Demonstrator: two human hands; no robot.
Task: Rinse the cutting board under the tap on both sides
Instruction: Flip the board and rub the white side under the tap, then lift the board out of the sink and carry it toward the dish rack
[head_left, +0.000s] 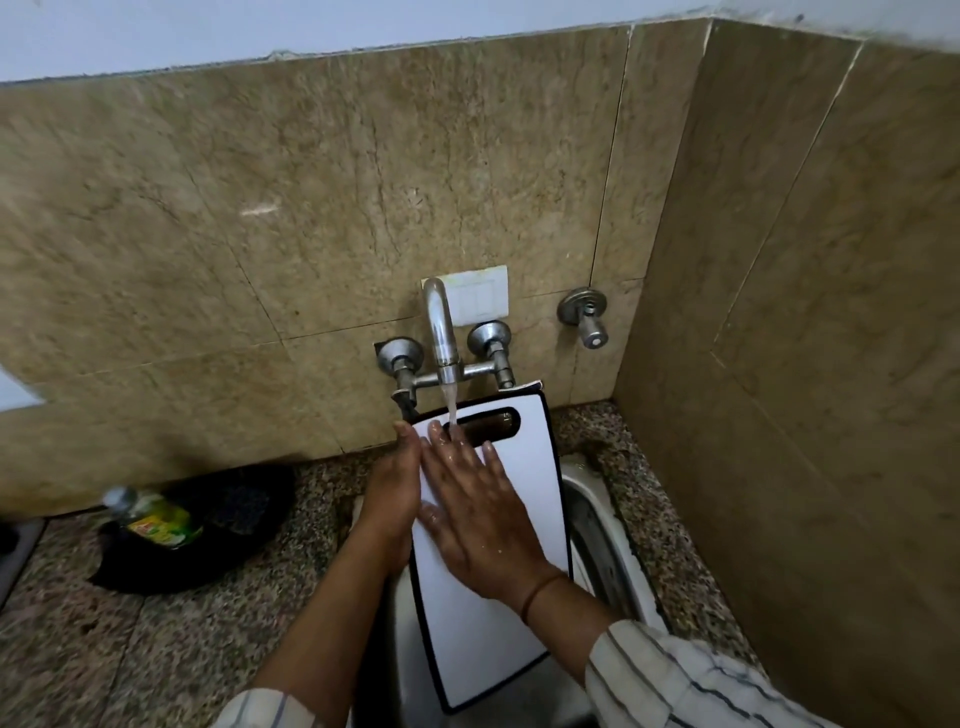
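Right hand (475, 512) flat, fingers (457, 457) spread and extended toward 12 o'clock, palm pressed on white face of cutting board (498, 608); grips nothing. Left hand (392, 491) at board's 9 o'clock edge, fingers curled round edge, holding it. Board tilted over sink (597, 530), handle slot at 12 o'clock. Water from tap (441, 332) lands on right fingertips by slot. Bottle (156, 525) on bench (208, 649), well apart at 9 o'clock.
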